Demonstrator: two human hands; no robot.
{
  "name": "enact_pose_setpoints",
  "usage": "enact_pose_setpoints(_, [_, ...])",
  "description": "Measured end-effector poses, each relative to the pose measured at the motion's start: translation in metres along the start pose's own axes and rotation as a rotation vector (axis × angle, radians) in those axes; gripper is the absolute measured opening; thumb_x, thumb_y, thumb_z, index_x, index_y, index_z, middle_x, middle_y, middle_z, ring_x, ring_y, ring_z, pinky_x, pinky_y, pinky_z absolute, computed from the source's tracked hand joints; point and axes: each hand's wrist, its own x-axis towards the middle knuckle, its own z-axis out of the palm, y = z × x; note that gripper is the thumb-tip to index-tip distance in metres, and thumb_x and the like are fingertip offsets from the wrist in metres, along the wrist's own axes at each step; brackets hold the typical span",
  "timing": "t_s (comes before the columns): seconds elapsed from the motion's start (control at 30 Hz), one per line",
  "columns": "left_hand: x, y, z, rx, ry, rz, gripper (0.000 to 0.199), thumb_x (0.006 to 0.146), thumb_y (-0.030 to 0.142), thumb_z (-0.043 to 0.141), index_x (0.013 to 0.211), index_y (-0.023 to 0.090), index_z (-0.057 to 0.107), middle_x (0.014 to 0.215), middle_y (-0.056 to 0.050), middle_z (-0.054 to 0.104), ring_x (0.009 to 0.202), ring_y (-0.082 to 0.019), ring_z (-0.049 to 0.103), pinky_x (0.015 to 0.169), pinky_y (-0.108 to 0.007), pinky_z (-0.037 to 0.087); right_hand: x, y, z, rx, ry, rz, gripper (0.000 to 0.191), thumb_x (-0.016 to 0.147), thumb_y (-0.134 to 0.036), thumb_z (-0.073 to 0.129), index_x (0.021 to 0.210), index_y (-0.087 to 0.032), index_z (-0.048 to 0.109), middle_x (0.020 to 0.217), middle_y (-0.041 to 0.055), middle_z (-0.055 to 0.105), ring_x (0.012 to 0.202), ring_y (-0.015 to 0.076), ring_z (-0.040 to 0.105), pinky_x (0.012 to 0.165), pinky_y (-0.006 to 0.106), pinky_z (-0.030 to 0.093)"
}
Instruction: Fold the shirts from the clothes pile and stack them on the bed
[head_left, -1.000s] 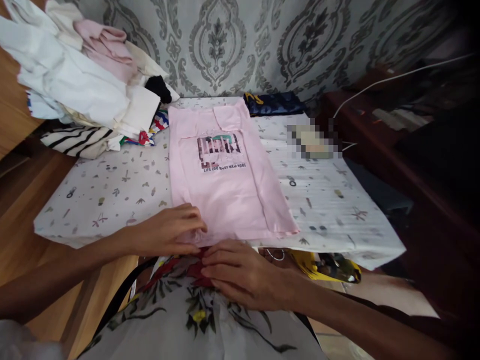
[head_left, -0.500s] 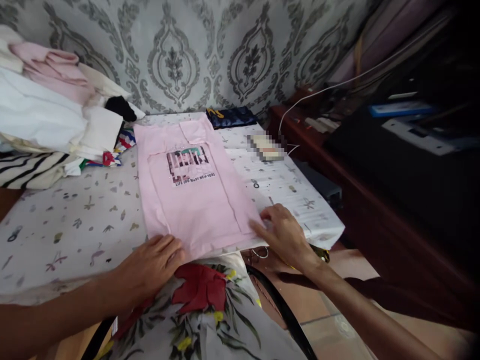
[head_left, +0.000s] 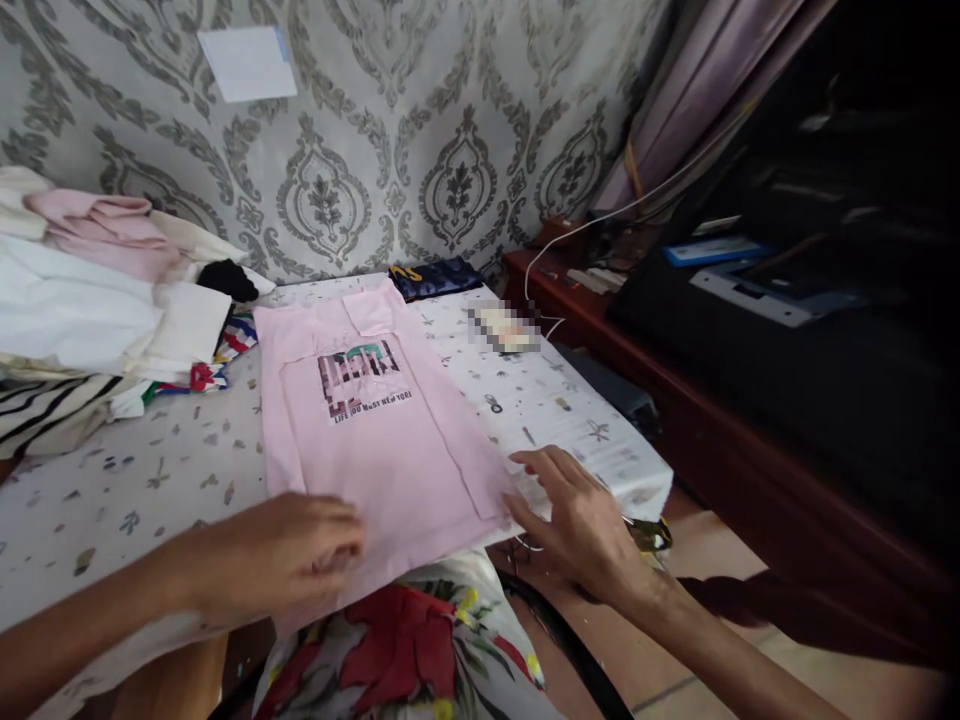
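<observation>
Before you, the shirt (head_left: 375, 450) lies on the table (head_left: 169, 480), reaching its near edge. On your left sits a pile of clothes (head_left: 82, 300). By the shirt's far right corner is a folded cloth (head_left: 442, 279), and nearer you, right of the shirt, an item too blurred to name (head_left: 504, 329). The wall (head_left: 326, 205) stands behind; a desk (head_left: 757, 480) is right.

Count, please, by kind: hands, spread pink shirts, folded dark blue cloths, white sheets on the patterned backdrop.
Hands: 2, left hand and right hand
Spread pink shirt: 1
Folded dark blue cloth: 1
White sheet: 1
Total: 5
</observation>
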Motion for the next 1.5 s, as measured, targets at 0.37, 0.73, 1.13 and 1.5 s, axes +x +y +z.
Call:
enact_pose_setpoints(0.37, [0.153,-0.131,-0.022,0.193,0.388,-0.045,0.037,0.099,0.034,0.039,0.126,0.014,0.055,0.135,-0.017,0.057,0.128,-0.028,0.052,0.111,-0.045,0.039,-0.002,-0.012,0.004,0.126,-0.074,-0.278,0.021,0.095,-0.012,0.045,0.081,-0.02,0.058,0.082,0.0065,0.064,0.078,0.0201,0.058,0.069,0.033,0.05])
enact_pose_setpoints(0.73, [0.147,-0.056,0.016,0.197,0.19,0.128,0.06,0.103,0.052,0.033,0.15,0.014,0.037,0.16,-0.018,0.035,0.149,-0.031,0.027,0.123,-0.053,0.016,-0.001,0.001,-0.017,0.466,0.043,-0.086,0.014,0.101,-0.028,0.048,0.097,-0.021,0.059,0.09,0.0064,0.065,0.082,0.0192,0.063,0.076,0.034,0.054])
enact_pose_setpoints(1.13, [0.119,0.044,0.069,0.066,0.128,0.581,0.06,0.095,0.057,0.053,0.136,0.014,0.056,0.136,-0.021,0.06,0.129,-0.034,0.054,0.113,-0.046,0.039,0.003,-0.001,-0.019,0.378,-0.099,-0.318,0.017,0.101,-0.024,0.047,0.101,-0.021,0.063,0.103,0.0096,0.07,0.097,0.021,0.066,0.085,0.036,0.056])
enact_pose_setpoints(1.5, [0.085,0.007,0.041,-0.015,0.208,0.224,0.088,0.096,0.067,0.039,0.158,0.008,0.02,0.163,-0.022,0.025,0.152,-0.033,0.022,0.124,-0.054,0.02,0.0,0.001,-0.005,0.022,-0.051,-0.511,0.071,0.093,-0.04,0.058,0.158,-0.026,0.032,0.149,0.0089,0.053,0.13,0.0285,0.057,0.103,0.041,0.054])
